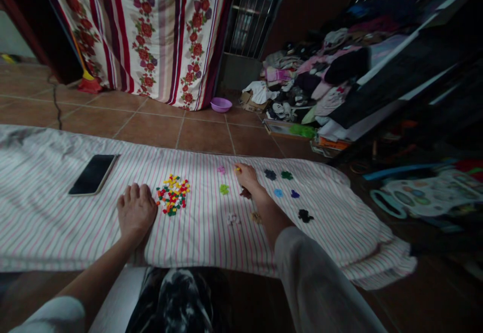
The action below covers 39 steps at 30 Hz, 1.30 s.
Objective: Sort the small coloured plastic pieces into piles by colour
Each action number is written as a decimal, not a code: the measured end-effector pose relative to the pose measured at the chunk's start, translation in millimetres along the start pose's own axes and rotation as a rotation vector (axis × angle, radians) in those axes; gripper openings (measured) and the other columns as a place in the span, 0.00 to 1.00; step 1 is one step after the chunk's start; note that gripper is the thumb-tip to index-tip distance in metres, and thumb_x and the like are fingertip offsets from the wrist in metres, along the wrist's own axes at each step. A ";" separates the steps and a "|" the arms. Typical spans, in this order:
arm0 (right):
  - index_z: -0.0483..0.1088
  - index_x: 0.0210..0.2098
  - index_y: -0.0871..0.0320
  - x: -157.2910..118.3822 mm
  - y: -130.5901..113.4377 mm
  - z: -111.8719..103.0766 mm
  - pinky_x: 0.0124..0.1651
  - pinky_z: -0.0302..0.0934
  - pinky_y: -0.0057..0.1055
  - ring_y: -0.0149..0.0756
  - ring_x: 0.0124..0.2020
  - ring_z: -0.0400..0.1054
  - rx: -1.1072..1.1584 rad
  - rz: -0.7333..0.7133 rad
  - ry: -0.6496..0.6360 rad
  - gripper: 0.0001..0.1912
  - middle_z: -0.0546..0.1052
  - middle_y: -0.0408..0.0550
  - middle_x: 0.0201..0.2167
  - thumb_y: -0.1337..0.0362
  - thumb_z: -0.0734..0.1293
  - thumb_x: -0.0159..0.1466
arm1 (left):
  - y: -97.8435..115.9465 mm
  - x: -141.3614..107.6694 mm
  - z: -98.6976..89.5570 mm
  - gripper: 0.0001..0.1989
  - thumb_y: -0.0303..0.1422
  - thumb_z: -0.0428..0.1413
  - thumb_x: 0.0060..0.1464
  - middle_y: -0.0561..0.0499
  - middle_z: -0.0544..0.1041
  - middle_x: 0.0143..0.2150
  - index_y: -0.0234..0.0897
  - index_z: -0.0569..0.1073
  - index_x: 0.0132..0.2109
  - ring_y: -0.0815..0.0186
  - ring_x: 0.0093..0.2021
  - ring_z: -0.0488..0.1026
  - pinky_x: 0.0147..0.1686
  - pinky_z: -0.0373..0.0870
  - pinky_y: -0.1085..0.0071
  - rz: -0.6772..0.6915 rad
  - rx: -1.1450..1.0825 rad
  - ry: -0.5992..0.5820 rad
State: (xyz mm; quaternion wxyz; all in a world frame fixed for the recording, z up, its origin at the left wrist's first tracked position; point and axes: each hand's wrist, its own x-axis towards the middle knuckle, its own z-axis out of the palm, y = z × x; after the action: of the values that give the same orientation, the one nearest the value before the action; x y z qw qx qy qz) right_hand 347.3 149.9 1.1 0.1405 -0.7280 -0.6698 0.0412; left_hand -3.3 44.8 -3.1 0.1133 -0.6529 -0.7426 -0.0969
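My left hand lies flat on the striped cloth with its fingers stretched out, just left of a mixed pile of small red, yellow, white, orange and green pieces. Farther right, my right hand reaches down to the cloth, its fingers pinched together around a small yellow piece. Single-colour clusters lie around it: pink, lime green, brown partly under the wrist, pale and tan. Beyond the forearm are grey, dark green, light blue, dark blue and black clusters.
A phone rests on the striped cloth at the left. Past the far edge are a tiled floor, a floral curtain and a purple basin. A heap of clothes fills the back right.
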 end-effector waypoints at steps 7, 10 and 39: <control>0.75 0.50 0.58 -2.4 4.7 -1.5 0.56 0.60 0.28 0.37 0.50 0.71 0.002 -0.016 -0.003 0.19 0.78 0.51 0.49 0.70 0.65 0.60 | -0.4 -0.9 3.8 0.18 0.33 0.40 0.61 0.36 0.68 0.59 0.33 0.68 0.51 0.51 0.61 0.62 0.56 0.57 0.57 -0.004 0.010 0.005; 0.76 0.49 0.57 -3.6 4.8 -1.6 0.55 0.60 0.29 0.37 0.49 0.71 -0.012 -0.005 -0.013 0.18 0.78 0.51 0.47 0.70 0.65 0.60 | 0.0 -0.9 3.8 0.18 0.33 0.40 0.61 0.36 0.68 0.60 0.33 0.68 0.52 0.50 0.61 0.62 0.56 0.57 0.56 0.000 0.018 0.008; 0.74 0.52 0.59 -1.4 -6.2 -1.6 0.57 0.58 0.33 0.40 0.50 0.69 0.020 -0.015 0.101 0.19 0.77 0.52 0.51 0.69 0.63 0.62 | -1.9 0.5 11.7 0.20 0.33 0.41 0.61 0.34 0.66 0.62 0.31 0.68 0.55 0.49 0.63 0.61 0.58 0.56 0.53 -0.030 -0.052 0.016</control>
State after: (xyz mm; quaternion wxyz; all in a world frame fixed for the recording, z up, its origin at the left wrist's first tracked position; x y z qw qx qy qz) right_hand 341.5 148.7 4.1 0.1817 -0.7228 -0.6667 0.0099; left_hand -5.8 48.5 -14.1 0.1009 -0.6434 -0.7488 -0.1230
